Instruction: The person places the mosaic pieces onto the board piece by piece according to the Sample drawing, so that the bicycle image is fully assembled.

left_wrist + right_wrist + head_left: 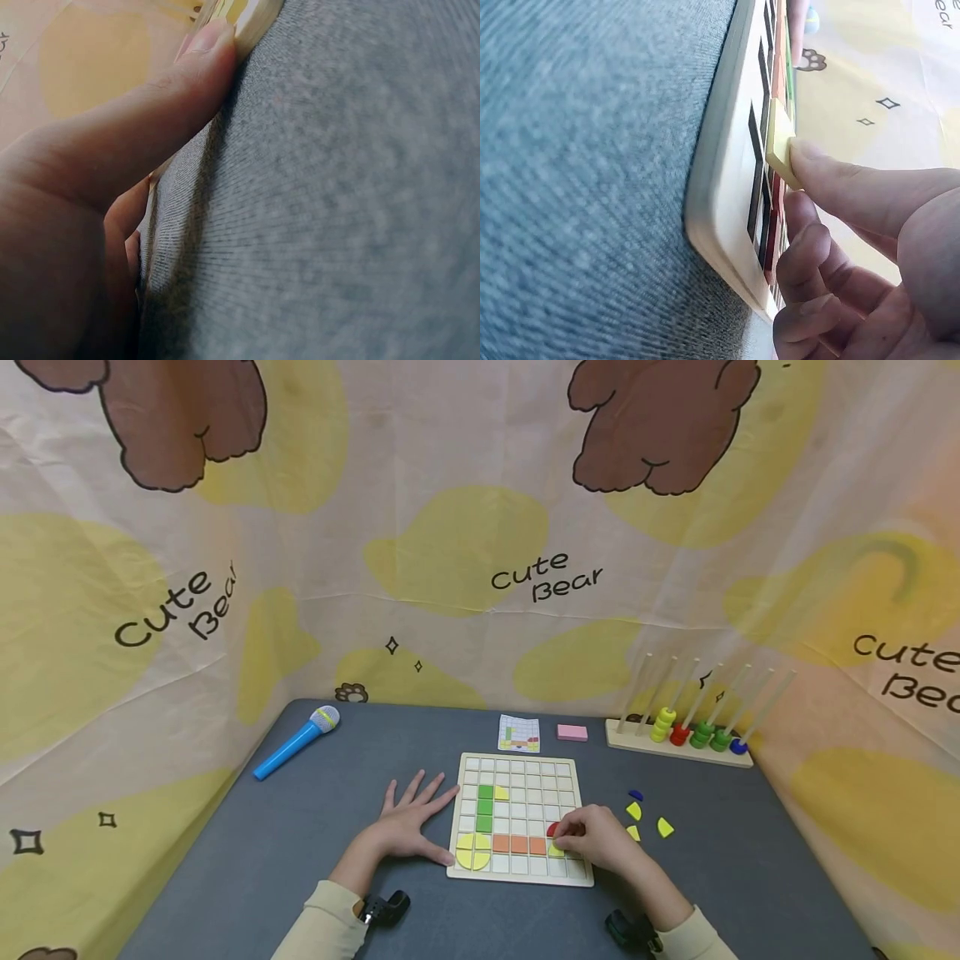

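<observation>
A wooden grid board [517, 878] lies on the table. My left hand [405, 827] has its fingers spread, with the thumb and a fingertip touching the board's left edge. Over the lower right cells, my right hand [596, 837] pinches a yellow piece [781, 142] between thumb and index finger; the piece touches the board. Just above it sits a red piece [552, 829], partly hidden by the fingers. Orange squares [518, 843] form a row to the left. Green squares [485, 807] stand in a column, a yellow piece [502, 793] beside the top one. Yellow quarter-rounds [466, 860] make a circle at lower left.
Several loose yellow pieces [665, 827] and a blue piece [636, 795] lie right of the board. Behind it are a patterned card [519, 733] and a pink block [572, 732]. A peg stand with rings [622, 737] is back right, a blue toy microphone [288, 750] back left.
</observation>
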The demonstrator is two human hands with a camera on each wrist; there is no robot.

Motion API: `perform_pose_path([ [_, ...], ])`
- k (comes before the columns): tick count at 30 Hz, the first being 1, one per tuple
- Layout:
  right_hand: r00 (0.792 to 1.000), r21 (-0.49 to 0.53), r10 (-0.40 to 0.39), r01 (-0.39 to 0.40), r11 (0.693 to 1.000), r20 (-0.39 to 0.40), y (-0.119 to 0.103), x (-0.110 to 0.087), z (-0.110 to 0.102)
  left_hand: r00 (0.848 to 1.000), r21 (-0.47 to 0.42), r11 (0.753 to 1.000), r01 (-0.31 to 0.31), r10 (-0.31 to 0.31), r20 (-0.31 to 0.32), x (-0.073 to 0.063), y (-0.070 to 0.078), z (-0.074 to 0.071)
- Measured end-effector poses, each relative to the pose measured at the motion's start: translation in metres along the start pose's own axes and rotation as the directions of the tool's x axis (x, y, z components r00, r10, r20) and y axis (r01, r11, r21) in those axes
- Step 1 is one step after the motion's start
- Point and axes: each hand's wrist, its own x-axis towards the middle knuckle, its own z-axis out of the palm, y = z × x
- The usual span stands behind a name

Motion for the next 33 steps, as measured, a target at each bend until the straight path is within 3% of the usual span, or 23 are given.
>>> perform_pose_path([
  [8, 1.000, 0.009, -0.023, 0.023, 1.000, 0.006, -0.002, 0.000, 0.000, 1.000, 0.006, 1.000, 0.011, -0.011, 0.004, 0.002, -0.002, 0.001],
  [13, 0.998, 0.038, 0.057, -0.056, 0.998, -0.022, -0.004, -0.003, -0.006, 1.000, 0.005, 1.000, 0.021, -0.022, 0.007, 0.002, -0.003, 0.002],
  [19, 0.975, 0.059, 0.178, -0.171, 0.983, -0.136, -0.003, -0.009, -0.020, 1.000, 0.004, 1.000, 0.018, -0.018, 0.007, 0.001, -0.003, 0.003],
  [28, 0.935, 0.025, 0.237, -0.239, 0.971, -0.264, 0.020, -0.019, -0.051, 1.000, -0.008, 1.000, 0.012, -0.012, 0.002, 0.001, -0.003, 0.003],
  [33, 0.923, 0.011, 0.268, -0.276, 0.961, -0.275, 0.033, -0.024, -0.061, 1.000, -0.001, 1.000, 0.009, -0.009, -0.003, 0.002, -0.003, 0.003],
])
